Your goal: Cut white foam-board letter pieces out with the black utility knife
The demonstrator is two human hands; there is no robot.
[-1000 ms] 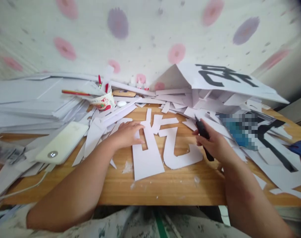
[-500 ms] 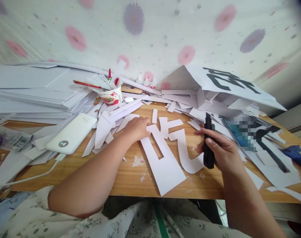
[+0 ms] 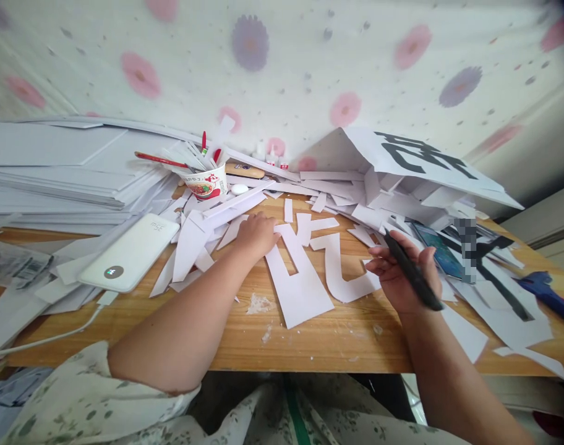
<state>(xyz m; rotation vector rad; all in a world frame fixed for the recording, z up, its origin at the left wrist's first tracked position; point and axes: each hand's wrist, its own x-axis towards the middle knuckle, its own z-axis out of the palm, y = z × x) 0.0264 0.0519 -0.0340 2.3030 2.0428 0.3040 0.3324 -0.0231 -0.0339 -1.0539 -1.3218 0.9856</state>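
Observation:
My left hand is closed at the upper left corner of a white board piece with a narrow slot cut in it; the fingertips are partly hidden. My right hand holds a black utility knife slantwise across the palm, fingers loosely curled around it, above the table. Between the hands lies a hook-shaped white piece, with a small branched piece and a short strip beyond.
Stacked white boards and a white power bank are at left. A paper cup of tools stands behind. Right are a lettered white sheet, a phone, a blue-handled tool and scraps. The table's front edge is near me.
The slotted piece has shifted away from me and its near end has swung left, my left hand staying on it. In my right hand the knife has turned from upright to slanting.

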